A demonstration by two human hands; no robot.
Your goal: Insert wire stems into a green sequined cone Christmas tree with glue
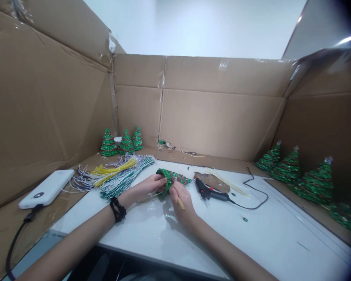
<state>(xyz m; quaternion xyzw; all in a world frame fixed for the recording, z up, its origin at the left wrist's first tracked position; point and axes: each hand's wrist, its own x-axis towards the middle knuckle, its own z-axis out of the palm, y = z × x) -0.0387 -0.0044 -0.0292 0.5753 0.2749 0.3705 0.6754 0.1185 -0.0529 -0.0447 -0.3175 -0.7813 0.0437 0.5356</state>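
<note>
My bare forearms over the white table [152,234], my left hand [148,186] and right hand [181,199] both clamped on the lying green beaded tree [171,177], glue gun [210,192] just beside, wire bundle [119,175] left.

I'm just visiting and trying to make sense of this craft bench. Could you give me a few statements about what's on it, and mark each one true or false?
1. Both hands hold a small green tree lying on its side. True: the left hand and the right hand both grip it.
2. The glue gun is in the right hand. False: it lies on the white table, right of the hands.
3. Three finished green trees stand at the back left. True.
4. The white power bank lies to the right of the hands. False: it lies to the left, on the cardboard.
5. The left wrist wears a black band. True.
</note>
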